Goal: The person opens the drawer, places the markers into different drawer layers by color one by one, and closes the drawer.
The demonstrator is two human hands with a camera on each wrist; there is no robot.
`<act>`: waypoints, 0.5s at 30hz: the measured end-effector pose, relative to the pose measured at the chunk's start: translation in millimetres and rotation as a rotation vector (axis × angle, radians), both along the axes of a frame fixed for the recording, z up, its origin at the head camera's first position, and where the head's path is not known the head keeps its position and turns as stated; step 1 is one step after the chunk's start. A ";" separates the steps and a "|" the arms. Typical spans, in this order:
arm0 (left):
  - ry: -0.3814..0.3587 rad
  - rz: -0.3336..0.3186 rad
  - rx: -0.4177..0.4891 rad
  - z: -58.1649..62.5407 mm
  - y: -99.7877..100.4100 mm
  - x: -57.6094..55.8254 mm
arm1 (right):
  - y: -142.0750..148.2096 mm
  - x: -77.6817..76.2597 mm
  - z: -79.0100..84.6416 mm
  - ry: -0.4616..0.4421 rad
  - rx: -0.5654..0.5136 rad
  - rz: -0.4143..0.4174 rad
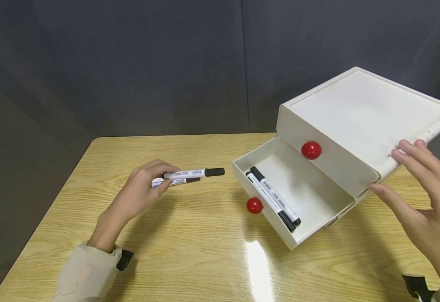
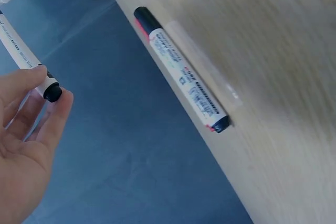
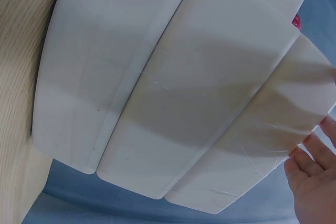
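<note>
My left hand [image 1: 144, 184] pinches a white marker [image 1: 195, 173] with a black cap near its uncapped-looking end, between thumb and fingers, raised over the table. A second marker [image 2: 184, 72] with a black cap lies on the tabletop, partly hidden behind the hand in the head view. On the right stands a white drawer box [image 1: 371, 113]. Its lower drawer [image 1: 318, 184] is pulled out and holds two markers [image 1: 274, 197] side by side. My right hand [image 1: 431, 197] rests its fingertips on the box's right top edge, the thumb at the front corner.
Red round knobs sit on the lower drawer [image 1: 254, 205] and the upper drawer [image 1: 311, 150], which is closed. A wooden table [image 1: 190, 251] carries everything. Behind it hangs a dark grey curtain [image 1: 167, 67].
</note>
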State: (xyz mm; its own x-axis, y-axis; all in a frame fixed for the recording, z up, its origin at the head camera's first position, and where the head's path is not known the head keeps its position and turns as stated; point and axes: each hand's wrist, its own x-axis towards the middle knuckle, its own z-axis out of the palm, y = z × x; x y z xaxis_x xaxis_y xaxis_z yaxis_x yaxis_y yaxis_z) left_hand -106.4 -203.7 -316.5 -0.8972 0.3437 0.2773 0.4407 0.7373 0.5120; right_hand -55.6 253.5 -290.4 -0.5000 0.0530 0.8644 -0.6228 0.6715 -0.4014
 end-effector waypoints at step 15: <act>0.050 -0.054 0.035 15.1 24.4 1.4 | -1.3 -1.2 1.1 0.015 -0.013 0.009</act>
State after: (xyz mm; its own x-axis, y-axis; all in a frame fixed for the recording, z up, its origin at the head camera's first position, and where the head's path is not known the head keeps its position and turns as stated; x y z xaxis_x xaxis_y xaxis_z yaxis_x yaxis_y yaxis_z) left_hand -105.0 -179.3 -301.4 -0.8627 0.3800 0.3338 0.5045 0.6938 0.5140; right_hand -56.8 252.2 -289.3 -0.4878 0.0599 0.8709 -0.6345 0.6609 -0.4008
